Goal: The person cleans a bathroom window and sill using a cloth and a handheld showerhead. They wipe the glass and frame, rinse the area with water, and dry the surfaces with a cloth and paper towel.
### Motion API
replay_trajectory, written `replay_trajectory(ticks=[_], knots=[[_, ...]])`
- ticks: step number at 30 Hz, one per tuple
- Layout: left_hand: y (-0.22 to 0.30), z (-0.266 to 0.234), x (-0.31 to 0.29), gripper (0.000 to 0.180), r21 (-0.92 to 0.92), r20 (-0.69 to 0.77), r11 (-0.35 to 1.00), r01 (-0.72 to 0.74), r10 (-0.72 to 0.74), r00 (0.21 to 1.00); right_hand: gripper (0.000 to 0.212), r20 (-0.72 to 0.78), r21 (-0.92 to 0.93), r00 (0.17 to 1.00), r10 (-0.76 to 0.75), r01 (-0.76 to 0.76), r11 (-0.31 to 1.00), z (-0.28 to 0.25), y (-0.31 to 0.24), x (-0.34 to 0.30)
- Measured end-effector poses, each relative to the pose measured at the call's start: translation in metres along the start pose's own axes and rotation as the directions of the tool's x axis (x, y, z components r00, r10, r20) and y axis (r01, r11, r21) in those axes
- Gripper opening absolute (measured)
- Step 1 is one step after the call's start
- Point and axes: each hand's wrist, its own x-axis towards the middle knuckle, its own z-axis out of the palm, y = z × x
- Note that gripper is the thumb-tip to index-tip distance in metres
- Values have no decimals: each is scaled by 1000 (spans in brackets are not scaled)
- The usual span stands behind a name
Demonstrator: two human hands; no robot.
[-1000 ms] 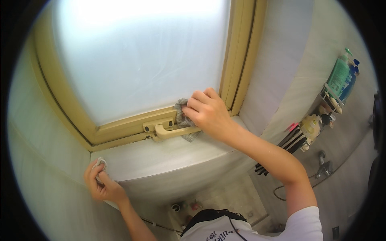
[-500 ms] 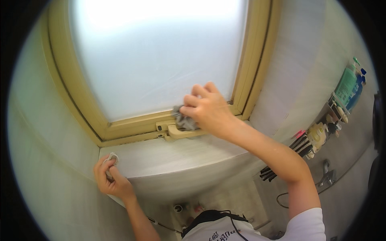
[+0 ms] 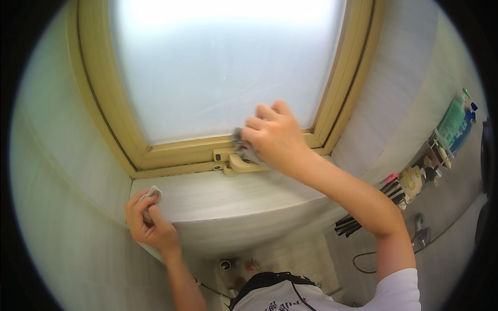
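A crumpled grey cloth [image 3: 247,149] is pinched in my right hand [image 3: 277,136], pressed to the lower rail of the yellow window frame [image 3: 187,146] just above the handle. The pale yellow window handle [image 3: 245,165] lies along the bottom of the frame, its right end hidden behind the cloth and hand. My left hand [image 3: 150,220] is closed around a bunched whitish cloth [image 3: 152,195] over the left end of the windowsill [image 3: 218,194]. Frosted glass [image 3: 223,72] fills the frame above my right hand.
On the right wall hang a wire rack with a green pump bottle [image 3: 452,116], a blue bottle [image 3: 463,130] and several black-handled items [image 3: 348,226]. Below them is a metal shower tap [image 3: 421,233] with a hose. Tiled walls flank the window.
The view has shifted, so the window sits a little further right and higher. My right hand still works the grey cloth along the frame by the handle; my left keeps its cloth.
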Motion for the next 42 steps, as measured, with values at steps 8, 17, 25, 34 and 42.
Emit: replay_trajectory(ticks=[8,17,25,34,42], knots=[[0,0,3,19,16,37,1000,-10,9,999,10,10,-6,1000,-1,1,1000,-1,-4,6],[11,12,1,19,-76,95,992,103,-96,991,5,87,-89,992,86,-78,993,-5,-7,-5],[24,-4,-7,20,-133,107,935,328,-315,943,7,47,-457,935,350,-292,840,-35,23,-88],[92,-1,-65,19,-233,413,913,335,-219,884,8,6,-558,839,544,-449,698,-36,10,-138],[124,14,-99,22,-275,472,869,412,-252,845,6,151,-418,876,458,-364,832,-32,8,-103]])
